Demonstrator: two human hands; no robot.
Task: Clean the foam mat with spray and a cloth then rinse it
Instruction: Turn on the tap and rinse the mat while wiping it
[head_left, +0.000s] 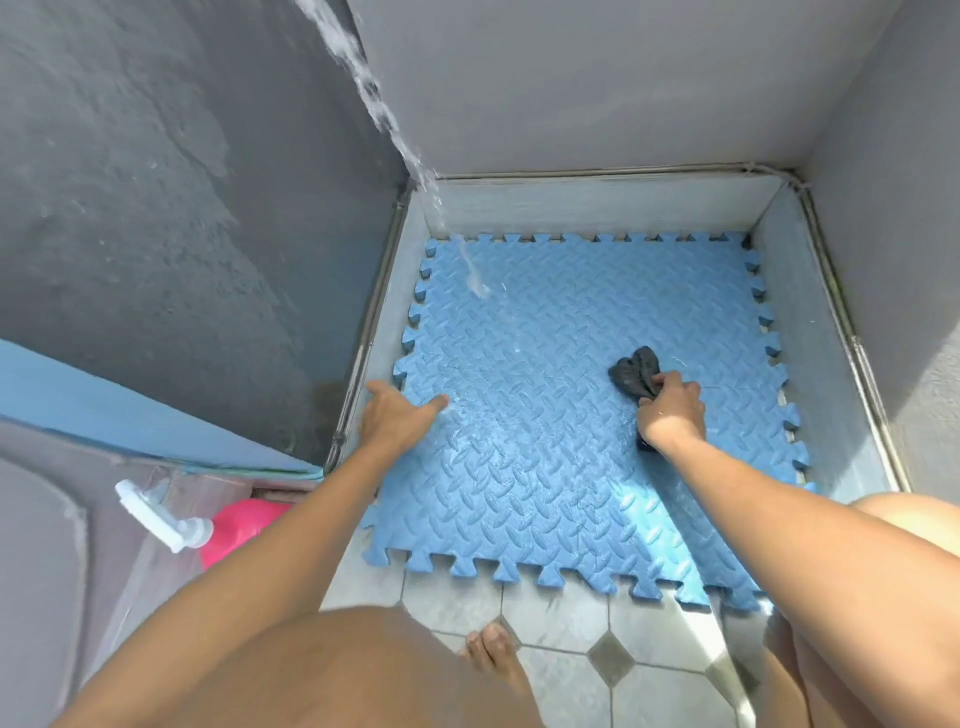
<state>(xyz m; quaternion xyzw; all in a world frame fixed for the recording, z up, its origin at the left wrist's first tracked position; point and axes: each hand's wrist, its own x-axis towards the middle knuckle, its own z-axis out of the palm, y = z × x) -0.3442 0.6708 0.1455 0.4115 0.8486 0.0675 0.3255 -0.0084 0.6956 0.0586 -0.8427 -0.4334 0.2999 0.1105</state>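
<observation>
A blue foam mat (561, 467) with puzzle-tooth edges lies wet on the floor of a grey-walled corner. A stream of water (374, 104) falls from above and lands on the mat's far left part. My right hand (672, 410) grips a dark grey cloth (636, 371) pressed on the mat's right half. Flat on the mat near its left edge rests my left hand (397, 413), fingers apart, holding nothing. A pink spray bottle (228, 527) with a white trigger head lies to the left, outside the mat.
Grey walls (597, 88) close in the far side, left and right, with a low tiled curb around the mat. Light floor tiles (561, 629) lie in front, where my bare foot (493, 657) and knees are. A blue ledge (104, 410) runs at left.
</observation>
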